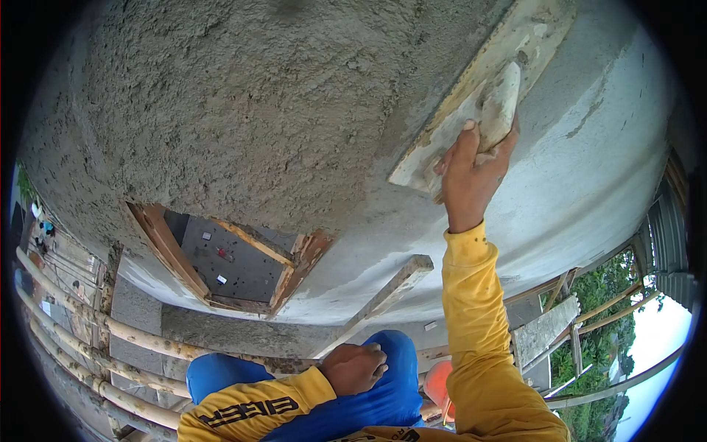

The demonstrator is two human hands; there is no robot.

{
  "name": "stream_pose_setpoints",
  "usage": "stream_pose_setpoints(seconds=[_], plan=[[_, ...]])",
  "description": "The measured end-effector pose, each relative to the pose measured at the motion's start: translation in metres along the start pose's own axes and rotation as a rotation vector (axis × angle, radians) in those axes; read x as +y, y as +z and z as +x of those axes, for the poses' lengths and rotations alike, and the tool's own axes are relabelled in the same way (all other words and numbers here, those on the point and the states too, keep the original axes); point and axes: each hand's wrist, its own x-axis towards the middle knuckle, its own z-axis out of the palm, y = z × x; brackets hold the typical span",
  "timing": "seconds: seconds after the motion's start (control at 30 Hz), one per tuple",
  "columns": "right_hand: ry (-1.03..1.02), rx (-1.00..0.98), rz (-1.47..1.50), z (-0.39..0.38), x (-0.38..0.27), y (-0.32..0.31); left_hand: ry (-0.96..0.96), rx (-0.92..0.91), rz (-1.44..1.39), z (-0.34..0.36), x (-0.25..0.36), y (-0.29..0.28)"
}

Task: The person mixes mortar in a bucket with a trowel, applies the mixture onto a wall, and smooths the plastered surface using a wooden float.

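Right hand [475, 173]: upper right, fingers wrapped round the float's handle, some fingertips hidden.
Float [534, 55]: upper right, slanted along the wall [258, 96], top end cut off; its underside contact is out of sight.
Left hand [355, 368]: bottom centre, curled into a loose fist on the trousers [401, 361]; cannot tell whether it holds anything.
Orange thing [440, 383]: bottom, right of centre, partly hidden, kind unclear.
Poles [147, 335]: lower left, partly behind the trousers.
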Motion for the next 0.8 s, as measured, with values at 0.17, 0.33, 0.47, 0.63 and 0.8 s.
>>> stream_pose_setpoints(seconds=[0.17, 0.33, 0.47, 0.63, 0.8], plan=[[0.075, -0.125, -0.049, -0.185, 0.1, 0.039, 0.007, -0.043, -0.039, 0.012, 0.005, -0.011], [0.373, -0.047, 0.251, -0.195, 0.097, 0.045, 0.196, 0.203, -0.251, 0.014, 0.009, -0.032], [0.246, 0.096, 0.27, -0.081, 0.021, 0.033, 0.267, 0.361, -0.31, 0.015, 0.014, -0.045], [0.263, 0.034, 0.256, -0.107, 0.04, 0.038, 0.377, 0.536, -0.359, 0.02, 0.009, -0.053], [0.547, -0.089, 0.317, -0.253, 0.114, 0.066, 0.429, 0.615, -0.358, 0.03, -0.004, -0.054]])
